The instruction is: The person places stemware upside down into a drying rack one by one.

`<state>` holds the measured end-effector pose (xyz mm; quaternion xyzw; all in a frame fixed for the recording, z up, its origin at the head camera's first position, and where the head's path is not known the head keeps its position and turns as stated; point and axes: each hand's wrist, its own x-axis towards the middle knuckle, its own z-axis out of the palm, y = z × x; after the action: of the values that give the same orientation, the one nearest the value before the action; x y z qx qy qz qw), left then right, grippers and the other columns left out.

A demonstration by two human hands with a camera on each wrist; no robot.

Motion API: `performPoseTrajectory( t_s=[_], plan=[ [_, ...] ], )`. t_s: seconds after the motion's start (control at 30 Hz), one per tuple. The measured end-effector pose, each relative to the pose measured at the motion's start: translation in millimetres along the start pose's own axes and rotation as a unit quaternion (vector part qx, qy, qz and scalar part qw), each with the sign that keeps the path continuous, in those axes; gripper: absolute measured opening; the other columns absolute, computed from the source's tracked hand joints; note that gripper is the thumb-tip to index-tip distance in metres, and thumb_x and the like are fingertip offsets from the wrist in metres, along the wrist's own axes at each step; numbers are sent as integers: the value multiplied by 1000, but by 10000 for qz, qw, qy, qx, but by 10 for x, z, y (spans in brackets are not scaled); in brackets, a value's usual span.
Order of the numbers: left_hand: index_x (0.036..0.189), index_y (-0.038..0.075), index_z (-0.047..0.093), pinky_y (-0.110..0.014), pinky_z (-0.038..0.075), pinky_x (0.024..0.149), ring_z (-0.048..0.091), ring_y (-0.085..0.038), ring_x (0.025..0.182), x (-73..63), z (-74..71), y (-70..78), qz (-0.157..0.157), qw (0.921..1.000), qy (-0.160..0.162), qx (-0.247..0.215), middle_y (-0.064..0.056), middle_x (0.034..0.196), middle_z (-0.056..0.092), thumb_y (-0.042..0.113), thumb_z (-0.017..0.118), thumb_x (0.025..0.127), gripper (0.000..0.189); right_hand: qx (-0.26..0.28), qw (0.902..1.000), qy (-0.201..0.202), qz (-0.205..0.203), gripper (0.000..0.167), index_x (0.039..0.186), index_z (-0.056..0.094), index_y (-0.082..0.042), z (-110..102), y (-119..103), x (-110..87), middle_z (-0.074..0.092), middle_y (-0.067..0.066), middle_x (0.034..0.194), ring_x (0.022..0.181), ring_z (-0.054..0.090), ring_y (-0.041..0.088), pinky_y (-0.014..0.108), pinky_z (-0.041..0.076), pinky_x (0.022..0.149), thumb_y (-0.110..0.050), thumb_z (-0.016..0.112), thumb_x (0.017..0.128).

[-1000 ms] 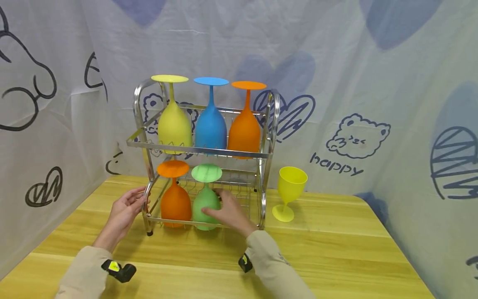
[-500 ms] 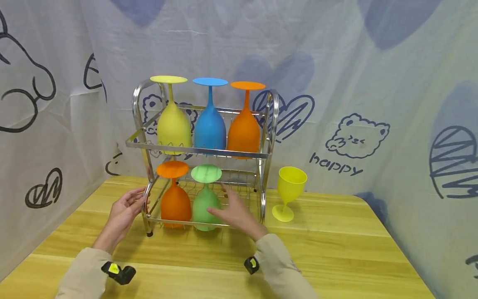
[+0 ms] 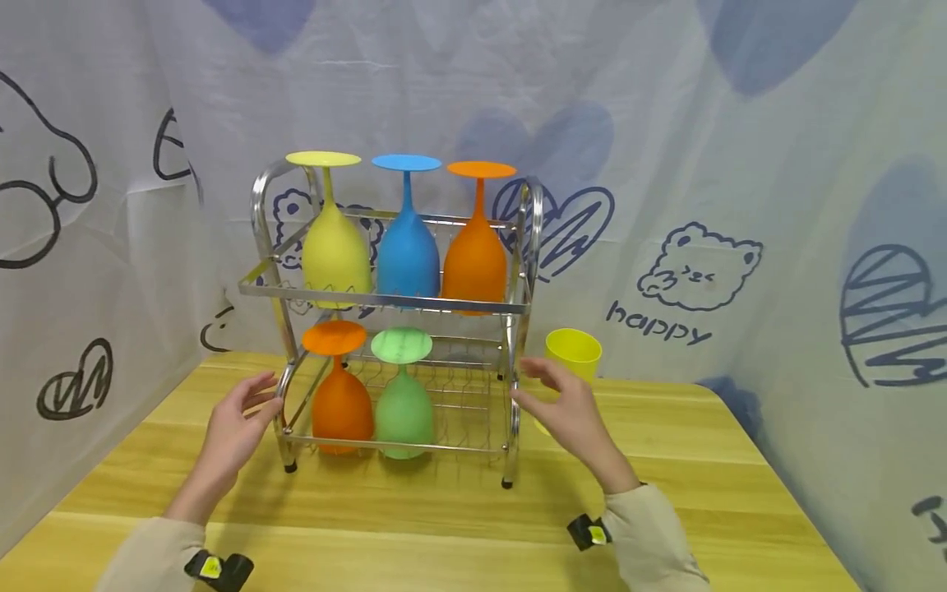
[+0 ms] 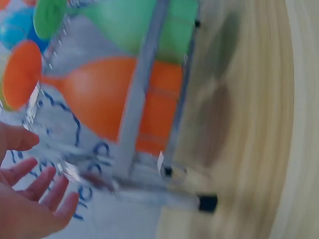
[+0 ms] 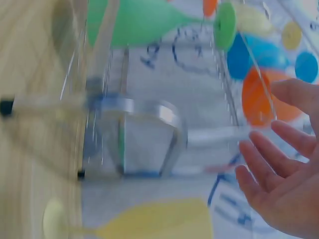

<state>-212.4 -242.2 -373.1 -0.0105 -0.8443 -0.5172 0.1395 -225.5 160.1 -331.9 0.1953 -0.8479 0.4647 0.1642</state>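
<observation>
A two-tier metal rack stands on the table between my hands. My left hand is at its left side post, fingers loosely bent around nothing; the left wrist view has them just off the frame. At the right post is my right hand, thumb and fingers spread. Upside down on the lower tier are an orange goblet and a green goblet. The upper tier bears a yellow goblet, a blue goblet and another orange goblet, also inverted.
An upright bright yellow goblet stands right of the rack, partly hidden behind my right hand. A white curtain with cartoon drawings hangs behind and along both sides of the wooden table.
My right hand has left the green goblet and moved right, out to the rack's right post. My left hand has eased slightly away from the left post. The head view has shifted a little.
</observation>
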Motion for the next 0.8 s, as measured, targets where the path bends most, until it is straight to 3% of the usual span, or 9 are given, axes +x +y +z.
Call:
performPoseTrajectory(
  t_s=[0.07,0.1,0.27,0.37,0.57,0.8],
  plan=[
    [145,-7,32,-50,38,104,42,-38,126,-60,25,72,-31,9999,41,-125,-26,142,41,15,49,102,51,-49,9994,285,210,47,126,57,2,-114,91,-5,61,17,124,114,55,31,45,43,102,-9,74,85],
    [145,-6,33,-47,38,105,41,-37,126,-87,40,113,-37,9998,86,-163,-26,141,41,16,49,102,51,-40,9986,431,310,47,127,56,3,-162,141,-3,60,18,126,115,54,32,45,42,102,-9,74,85],
    [144,-4,36,-11,37,97,40,-34,128,-185,139,307,191,9991,108,-375,-22,143,41,18,50,102,49,-65,9904,1173,726,55,134,48,5,-309,391,24,51,22,134,122,47,34,43,39,105,-8,73,86],
    [145,-3,36,-3,34,89,40,-29,128,-237,200,403,223,9979,-70,-612,-18,145,40,18,51,102,50,-48,9854,1421,939,64,139,41,6,-348,542,47,45,22,140,128,42,35,43,36,108,-10,73,86],
    [146,2,34,-10,36,93,42,-19,125,-322,307,618,26,9886,-522,-1415,-11,145,39,22,53,101,53,152,9787,1260,1611,80,148,26,3,-375,799,119,32,24,149,136,31,38,48,30,111,-17,73,86],
    [144,3,40,-14,39,93,43,-22,123,-378,468,833,464,9832,-673,-1632,-10,138,45,16,59,97,52,766,9628,837,2453,94,152,12,1,-305,1013,240,24,29,151,138,26,40,49,27,113,-17,75,84]
  ],
)
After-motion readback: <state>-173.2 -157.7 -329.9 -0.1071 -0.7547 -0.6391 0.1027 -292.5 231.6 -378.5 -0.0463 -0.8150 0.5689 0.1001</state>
